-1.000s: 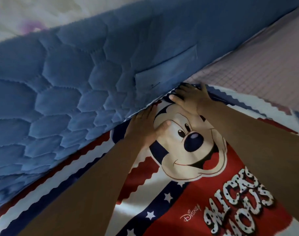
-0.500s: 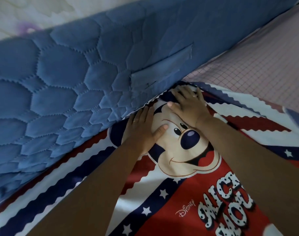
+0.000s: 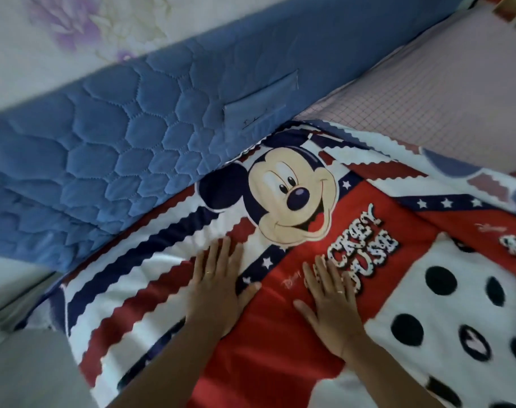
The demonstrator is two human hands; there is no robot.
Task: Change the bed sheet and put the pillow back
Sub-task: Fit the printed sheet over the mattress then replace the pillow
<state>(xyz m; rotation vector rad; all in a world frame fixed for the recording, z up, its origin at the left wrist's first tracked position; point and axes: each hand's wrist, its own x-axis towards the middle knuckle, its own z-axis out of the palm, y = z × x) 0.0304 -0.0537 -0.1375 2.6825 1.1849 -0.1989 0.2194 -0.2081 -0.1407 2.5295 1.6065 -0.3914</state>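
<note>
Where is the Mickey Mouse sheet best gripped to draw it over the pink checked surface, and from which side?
Pinch the Mickey Mouse sheet by its free wavy edge, which lies loose on the pink checked surface, probably coming from the right with the right hand. Along the blue quilted panel it lies tight, giving little to grasp.

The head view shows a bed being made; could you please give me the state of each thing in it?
Blue quilted panel: upright beside the bed.
Mickey Mouse bed sheet: spread flat, far edge against that panel.
Pink checked fabric: uncovered beyond the sheet.
Left hand: flat on the sheet, fingers straight.
Right hand: flat on the sheet, fingers straight.
</note>
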